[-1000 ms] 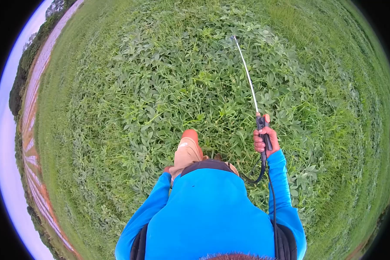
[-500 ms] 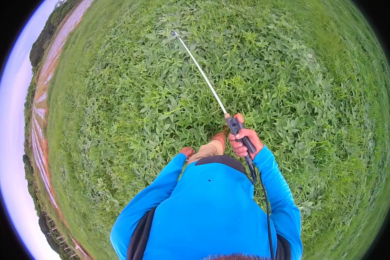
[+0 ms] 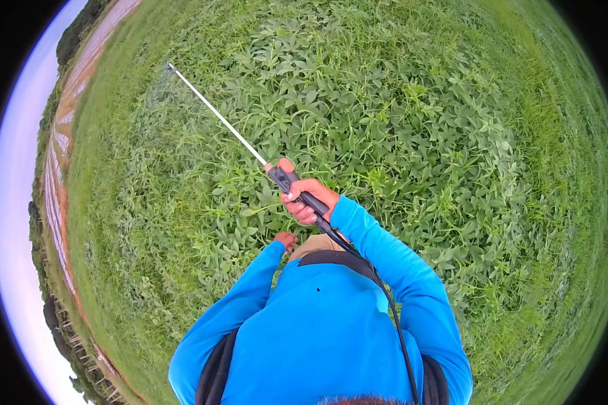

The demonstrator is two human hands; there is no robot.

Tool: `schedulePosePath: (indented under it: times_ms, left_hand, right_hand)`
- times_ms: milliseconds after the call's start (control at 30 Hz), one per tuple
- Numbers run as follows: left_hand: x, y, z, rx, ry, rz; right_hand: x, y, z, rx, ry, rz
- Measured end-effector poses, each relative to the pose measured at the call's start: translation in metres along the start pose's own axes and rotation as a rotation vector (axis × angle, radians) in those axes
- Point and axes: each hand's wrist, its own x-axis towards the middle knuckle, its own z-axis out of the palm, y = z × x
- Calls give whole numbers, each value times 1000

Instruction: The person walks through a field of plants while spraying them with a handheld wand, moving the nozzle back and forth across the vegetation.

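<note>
My right hand [image 3: 309,200] is wrapped round the black handle of a spray wand [image 3: 219,116], in front of my body. Its thin white tube slants up and left to a small nozzle [image 3: 171,66] over the plants, where a faint mist shows. A black hose [image 3: 393,307] runs from the handle back along my right side. Low beside my left thigh hangs my left hand [image 3: 287,240], with fingers curled; I cannot make out anything in it.
Dense leafy plants [image 3: 425,135] and grass surround me. Reddish ground with pale strips [image 3: 59,145] runs along the far left, with dark trees [image 3: 74,37] beyond. Posts [image 3: 81,347] stand at the lower left. Black straps lie over my shoulders.
My right hand and the wand have swung from right to left across my front, the nozzle travelling to the upper left. My front leg has dropped mostly out of sight.
</note>
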Motion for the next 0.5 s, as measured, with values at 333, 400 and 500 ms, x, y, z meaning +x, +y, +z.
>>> schedulePosePath:
  times_ms: [333, 400, 500]
  left_hand:
    - [69, 142, 11, -100, -57, 55]
    - [77, 166, 23, -92, -54, 61]
    - [86, 182, 40, -135, -95, 101]
  right_hand:
    - [-85, -89, 12, -42, 374, -190]
    - [-125, -91, 26, 22, 436, -201]
    - [-180, -78, 39, 120, 488, -231]
